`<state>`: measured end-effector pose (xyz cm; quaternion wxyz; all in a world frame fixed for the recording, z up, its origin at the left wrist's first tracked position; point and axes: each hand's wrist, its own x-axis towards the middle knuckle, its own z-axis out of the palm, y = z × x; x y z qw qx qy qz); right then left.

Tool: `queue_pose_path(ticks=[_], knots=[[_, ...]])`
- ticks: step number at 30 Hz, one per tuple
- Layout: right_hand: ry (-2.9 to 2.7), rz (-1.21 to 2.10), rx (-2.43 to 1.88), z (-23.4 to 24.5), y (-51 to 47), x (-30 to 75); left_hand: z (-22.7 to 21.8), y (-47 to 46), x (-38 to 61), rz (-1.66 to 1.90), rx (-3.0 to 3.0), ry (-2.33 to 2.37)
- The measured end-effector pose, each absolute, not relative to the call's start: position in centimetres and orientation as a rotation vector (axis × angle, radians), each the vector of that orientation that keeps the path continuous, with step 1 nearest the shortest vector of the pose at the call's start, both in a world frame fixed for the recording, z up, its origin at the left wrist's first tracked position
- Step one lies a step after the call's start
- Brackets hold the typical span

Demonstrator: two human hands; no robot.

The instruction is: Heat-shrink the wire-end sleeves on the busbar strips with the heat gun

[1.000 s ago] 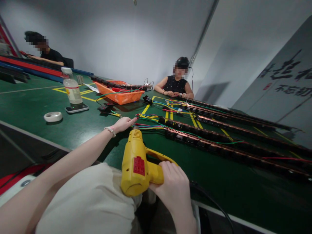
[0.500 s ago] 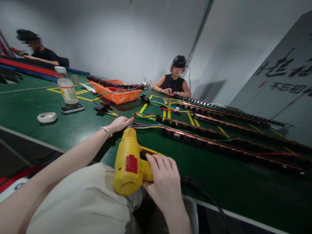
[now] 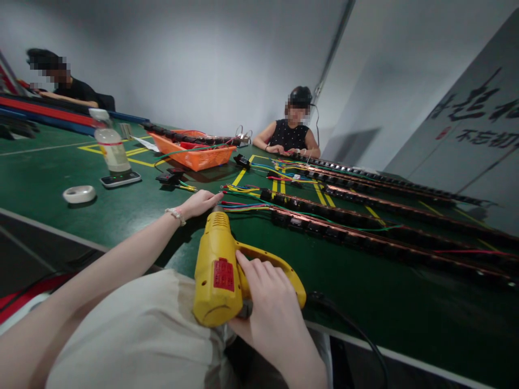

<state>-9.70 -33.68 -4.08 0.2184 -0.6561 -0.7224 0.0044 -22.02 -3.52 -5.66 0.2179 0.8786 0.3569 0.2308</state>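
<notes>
My right hand (image 3: 270, 308) is wrapped round the handle of a yellow heat gun (image 3: 221, 267), which rests against my lap at the table's near edge, nozzle pointing away from me. My left hand (image 3: 200, 202) reaches out over the green table (image 3: 121, 208); its fingers are together at the ends of coloured wires (image 3: 241, 206). These wires run into long dark strips with copper bars (image 3: 344, 235) that stretch off to the right. Whether the left fingers pinch a wire is hidden.
An orange basket (image 3: 197, 154), a plastic bottle (image 3: 111, 148) on a small scale, a white tape roll (image 3: 79, 193) and a black connector (image 3: 170, 177) lie on the table. One person sits opposite; another sits at far left. The gun's black cord (image 3: 344, 327) trails right.
My right hand shifted its hold on the heat gun's handle, and the gun tilted slightly, showing the handle loop. My left hand stayed at the wire ends.
</notes>
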Motion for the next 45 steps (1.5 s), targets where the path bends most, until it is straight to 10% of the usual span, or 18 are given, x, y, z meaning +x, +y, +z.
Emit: queue_pose_path(ticks=[45], knots=[[-1.762, -0.434, -1.910, -5.5, -36.6, -3.1, -5.0, -3.4, -22.3, 0.472, 2.574, 1.019]])
